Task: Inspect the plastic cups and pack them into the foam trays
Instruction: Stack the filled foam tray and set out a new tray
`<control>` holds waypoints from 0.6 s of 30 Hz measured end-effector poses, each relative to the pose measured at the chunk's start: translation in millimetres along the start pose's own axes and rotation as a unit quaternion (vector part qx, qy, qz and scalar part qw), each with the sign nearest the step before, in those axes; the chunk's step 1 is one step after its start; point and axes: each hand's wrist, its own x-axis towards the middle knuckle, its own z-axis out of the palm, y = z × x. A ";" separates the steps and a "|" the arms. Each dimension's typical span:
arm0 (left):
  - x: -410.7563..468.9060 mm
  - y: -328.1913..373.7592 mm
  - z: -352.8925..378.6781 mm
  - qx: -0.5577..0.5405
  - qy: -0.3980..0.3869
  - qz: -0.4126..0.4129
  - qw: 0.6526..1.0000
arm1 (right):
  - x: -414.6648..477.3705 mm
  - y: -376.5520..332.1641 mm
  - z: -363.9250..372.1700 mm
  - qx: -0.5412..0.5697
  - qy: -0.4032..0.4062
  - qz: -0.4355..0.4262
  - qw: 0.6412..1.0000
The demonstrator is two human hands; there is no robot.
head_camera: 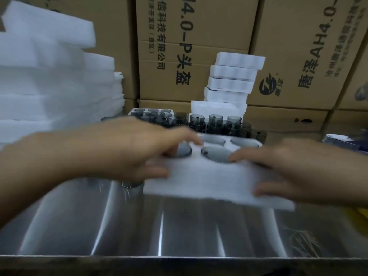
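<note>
Centre frame: we grip one foam tray [209, 180] with left hand [127, 148] and right hand [294, 170], over steel worktop [139, 226]; smoky cups [215, 120] just above; foam stack [49, 76] upper left.

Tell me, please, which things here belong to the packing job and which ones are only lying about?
For the job:
- white foam tray with round holes, held by left hand and right hand
- smoky grey plastic cups standing behind it
- stack of white foam trays
- pile of white foam slabs

Lying about:
- brown printed cardboard boxes
- blurred blue-and-white object
</note>
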 end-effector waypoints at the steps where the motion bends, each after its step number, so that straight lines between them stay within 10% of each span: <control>1: 5.0 -9.0 -10.1 -0.008 -0.005 -0.036 0.999 | 6.8 3.4 -10.7 0.004 0.022 0.016 1.000; 9: 59.5 -160.5 -38.9 0.236 0.109 -0.171 0.950 | 161.5 53.2 -47.5 0.078 0.267 0.108 0.954; 18: 117.4 -319.1 27.7 0.287 -0.029 -0.291 0.912 | 379.1 75.7 -29.7 -0.026 0.214 0.125 0.969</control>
